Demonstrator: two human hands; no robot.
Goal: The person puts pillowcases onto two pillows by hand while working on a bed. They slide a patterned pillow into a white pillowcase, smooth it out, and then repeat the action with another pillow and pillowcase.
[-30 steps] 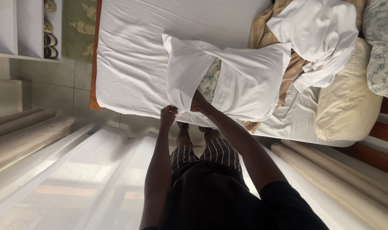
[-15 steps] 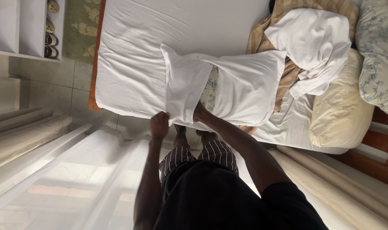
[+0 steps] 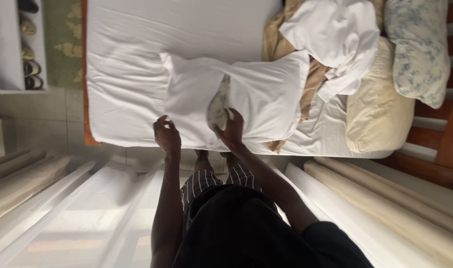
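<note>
Clearly, from the head view, the step in hand is closing a white pillowcase [image 3: 266, 94] over a floral pillow [image 3: 217, 106] lying across the bed [image 3: 127, 59]. The right hand [image 3: 231, 130] grips the case's near edge beside the gap where the pillow shows. The left hand [image 3: 167, 135] rests on the flap [image 3: 187, 99], fingers loosely curled; whether it pinches cloth I cannot tell. Judging by the exposed patch, the flap needs drawing over the pillow while the right hand holds the edge steady. Beyond lie a crumpled white sheet [image 3: 336, 34], a cream pillow [image 3: 375, 109] and a floral pillow by the headboard [image 3: 417, 49].
</note>
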